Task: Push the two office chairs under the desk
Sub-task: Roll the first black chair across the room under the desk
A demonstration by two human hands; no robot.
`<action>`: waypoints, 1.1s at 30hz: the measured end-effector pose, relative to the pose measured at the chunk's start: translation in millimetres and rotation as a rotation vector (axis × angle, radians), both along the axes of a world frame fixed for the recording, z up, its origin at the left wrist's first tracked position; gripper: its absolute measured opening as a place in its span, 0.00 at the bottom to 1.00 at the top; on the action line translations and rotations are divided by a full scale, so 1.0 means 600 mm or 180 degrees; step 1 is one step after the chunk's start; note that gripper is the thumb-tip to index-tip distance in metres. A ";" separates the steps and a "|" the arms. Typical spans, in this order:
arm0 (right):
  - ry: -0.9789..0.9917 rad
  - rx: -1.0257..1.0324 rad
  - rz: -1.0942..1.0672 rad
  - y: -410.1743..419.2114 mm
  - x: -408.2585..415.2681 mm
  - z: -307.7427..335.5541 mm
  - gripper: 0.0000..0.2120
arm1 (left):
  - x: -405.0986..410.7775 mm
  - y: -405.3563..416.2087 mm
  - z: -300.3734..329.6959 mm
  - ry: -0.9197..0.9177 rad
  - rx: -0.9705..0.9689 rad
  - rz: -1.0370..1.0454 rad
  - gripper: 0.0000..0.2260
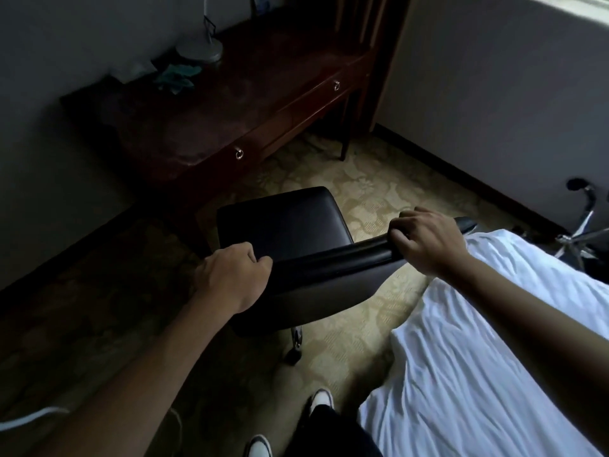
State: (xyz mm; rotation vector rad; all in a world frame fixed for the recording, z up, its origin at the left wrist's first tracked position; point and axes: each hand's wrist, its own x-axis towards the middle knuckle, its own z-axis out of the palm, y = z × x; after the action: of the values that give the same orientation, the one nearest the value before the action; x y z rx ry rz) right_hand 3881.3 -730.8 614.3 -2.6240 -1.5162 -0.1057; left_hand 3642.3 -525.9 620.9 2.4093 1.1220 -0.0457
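Right now both my hands are on the top edge of the black chair, one at each end of its backrest. My left hand grips the left end: the fingers are curled over the rim toward the seat side, and the padded edge runs out from under them to the right. My right hand grips the far right end of the same rim, its fingers wrapped tightly round the rolled top, with a short stub of the backrest sticking out past my knuckles. Between my two hands the rim lies bare and tilts slightly upward to the right.

The chair's seat faces away from me, toward the dark wooden counter against the wall. The seat's front edge is near the counter's front but not under it; patterned carpet shows between them. One caster of the chair shows below the backrest, on the carpet just ahead of my shoes.

A second chair shows only as a chrome base at the far right edge, beyond the corner of the bed, well apart from the counter. The bed's white sheet lies just under my right forearm.

On the counter stand a lamp base and a crumpled teal cloth; two ring pulls hang on its drawer fronts.
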 end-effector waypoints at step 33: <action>0.0152 -0.0181 0.1911 0.070 0.396 0.002 0.18 | 0.289 -0.176 -0.005 -0.0598 0.0739 0.2422 0.18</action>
State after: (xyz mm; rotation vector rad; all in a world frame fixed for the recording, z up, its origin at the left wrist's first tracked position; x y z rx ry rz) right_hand 4118.9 -689.0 615.8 -2.0697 -2.2285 0.0524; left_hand 3816.0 -631.6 618.0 1.9511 1.9433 0.5699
